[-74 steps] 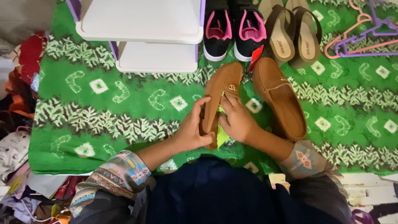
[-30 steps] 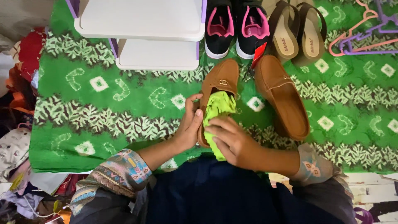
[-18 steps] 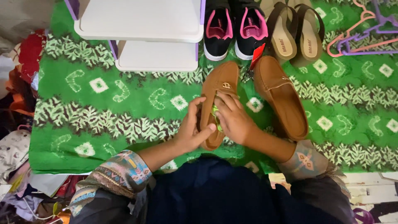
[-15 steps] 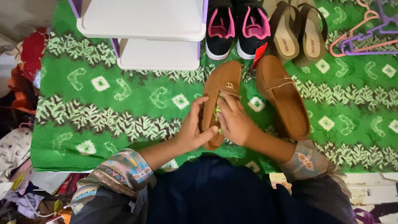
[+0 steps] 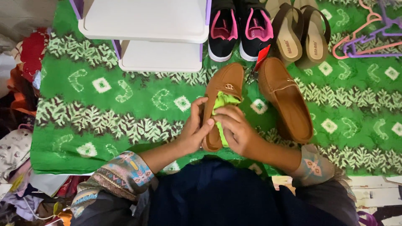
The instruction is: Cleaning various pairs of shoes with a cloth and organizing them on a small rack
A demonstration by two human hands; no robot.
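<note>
Since half a second ago the right hand (image 5: 240,134) has slid back toward the heel of the tan loafer (image 5: 221,98), and the lime-green cloth (image 5: 222,104), then almost hidden under the fingers, now shows as a bright fold inside the shoe's opening. The left hand (image 5: 193,132) clasps the loafer's near side, thumb over the rim, holding it on its edge on the green patterned mat (image 5: 104,104); the right hand pinches the cloth against the insole. From here the cloth could bunch up or slip out from under the fingers, since only a small part of it is pressed down. The loafer could also roll flat if the left hand's hold loosens, because it rests on a narrow edge. The red tag (image 5: 261,54) near the toe might catch on the second tan loafer (image 5: 286,100), which lies just beside the first. Counted: two tan loafers, two black sneakers with pink lining (image 5: 236,27), two brown wedge sandals (image 5: 303,35), one green cloth, one white shelf unit (image 5: 146,33) with two tiers showing, and several plastic hangers (image 5: 364,39) in pink and purple at the top right, too tangled to count exactly. A heap of clothes (image 5: 19,104) lies off the mat's left edge.
</note>
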